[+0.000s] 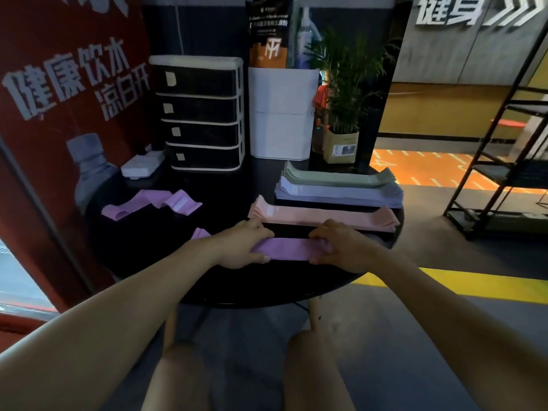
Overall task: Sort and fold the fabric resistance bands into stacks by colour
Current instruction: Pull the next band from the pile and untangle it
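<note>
Gripping purple band point(289, 248) by both ends, left hand point(243, 247), right hand point(341, 244), long axis left-right

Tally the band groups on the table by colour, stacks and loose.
Green stack: 1
Lavender-grey stack: 1
Pink stack: 1
Purple band held by left hand and right hand: 1
Loose purple bands: 1 pile
Total: 5 groups
</note>
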{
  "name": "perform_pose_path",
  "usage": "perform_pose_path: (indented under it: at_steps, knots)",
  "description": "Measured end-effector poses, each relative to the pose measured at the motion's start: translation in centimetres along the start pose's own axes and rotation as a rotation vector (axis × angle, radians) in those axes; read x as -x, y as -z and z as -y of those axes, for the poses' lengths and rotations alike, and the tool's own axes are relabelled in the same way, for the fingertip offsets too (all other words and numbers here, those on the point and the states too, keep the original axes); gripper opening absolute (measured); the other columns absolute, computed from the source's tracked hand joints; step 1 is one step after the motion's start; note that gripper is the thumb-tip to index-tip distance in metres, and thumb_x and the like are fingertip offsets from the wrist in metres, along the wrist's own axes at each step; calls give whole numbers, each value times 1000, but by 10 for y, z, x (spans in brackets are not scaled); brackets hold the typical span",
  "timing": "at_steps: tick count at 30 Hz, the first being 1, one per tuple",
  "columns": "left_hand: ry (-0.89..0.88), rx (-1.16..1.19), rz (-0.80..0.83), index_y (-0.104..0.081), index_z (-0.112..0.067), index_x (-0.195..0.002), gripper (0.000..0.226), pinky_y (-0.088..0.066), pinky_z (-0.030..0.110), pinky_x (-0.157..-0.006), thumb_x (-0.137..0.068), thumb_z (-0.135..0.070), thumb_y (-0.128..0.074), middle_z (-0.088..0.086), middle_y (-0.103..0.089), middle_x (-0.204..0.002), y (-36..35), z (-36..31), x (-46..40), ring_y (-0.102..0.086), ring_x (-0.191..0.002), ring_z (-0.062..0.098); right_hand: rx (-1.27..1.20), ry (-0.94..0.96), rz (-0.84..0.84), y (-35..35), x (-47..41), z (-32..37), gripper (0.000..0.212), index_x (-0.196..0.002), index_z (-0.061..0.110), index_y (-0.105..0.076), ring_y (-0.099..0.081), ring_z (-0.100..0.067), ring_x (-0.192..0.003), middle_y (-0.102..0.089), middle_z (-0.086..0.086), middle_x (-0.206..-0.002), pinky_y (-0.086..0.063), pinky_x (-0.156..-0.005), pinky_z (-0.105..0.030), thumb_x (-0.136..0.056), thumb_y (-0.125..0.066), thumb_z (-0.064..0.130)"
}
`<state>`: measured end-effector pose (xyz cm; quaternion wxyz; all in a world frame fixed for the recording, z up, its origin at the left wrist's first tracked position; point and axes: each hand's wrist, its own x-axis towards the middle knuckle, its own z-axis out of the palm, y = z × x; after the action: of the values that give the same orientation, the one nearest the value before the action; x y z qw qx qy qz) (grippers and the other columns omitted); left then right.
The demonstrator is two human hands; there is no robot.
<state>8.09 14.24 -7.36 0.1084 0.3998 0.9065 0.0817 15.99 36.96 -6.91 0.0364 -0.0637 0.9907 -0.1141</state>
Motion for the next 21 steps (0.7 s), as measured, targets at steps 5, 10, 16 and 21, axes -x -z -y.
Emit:
perform_pose_path:
  at_steps: [5,10,16,21]
  knots:
    - [6,68,-32,-32,-18,-144,63,-30,34,-111,-90,-39,-58,4,-32,-142,6,0,-2,-32,-131,20,8,53,-1,12,-9,11,64,-138,18,-43,-43,-26,-119,-46,-7,-128,-38,-97,-33,-83,-65,42]
    - [59,176,-251,-50,-23,-129,43,-42,39,-100,-88,-34,-59,1,-49,-120,30,23,-2,-50,-112,17,-172,88,-79,28,-40,42,53,-131,14,-49,-52,-20,-113,-53,-7,-124,-39,-93,-25,-85,-67,33]
    - [235,231,-418,-54,-19,-127,39,-44,31,-99,-89,-25,-61,-1,-50,-121,42,75,19,-51,-111,12,-303,181,-103,25,-101,87,45,-127,11,-54,-54,-13,-106,-56,-5,-120,-37,-84,-17,-86,-67,24]
    - [333,255,-461,-57,-16,-122,35,-44,30,-93,-87,-19,-63,-3,-51,-113,40,118,35,-53,-108,15,-355,230,-61,7,-152,120,41,-125,10,-56,-55,-14,-106,-57,-7,-121,-39,-86,-17,-86,-66,17]
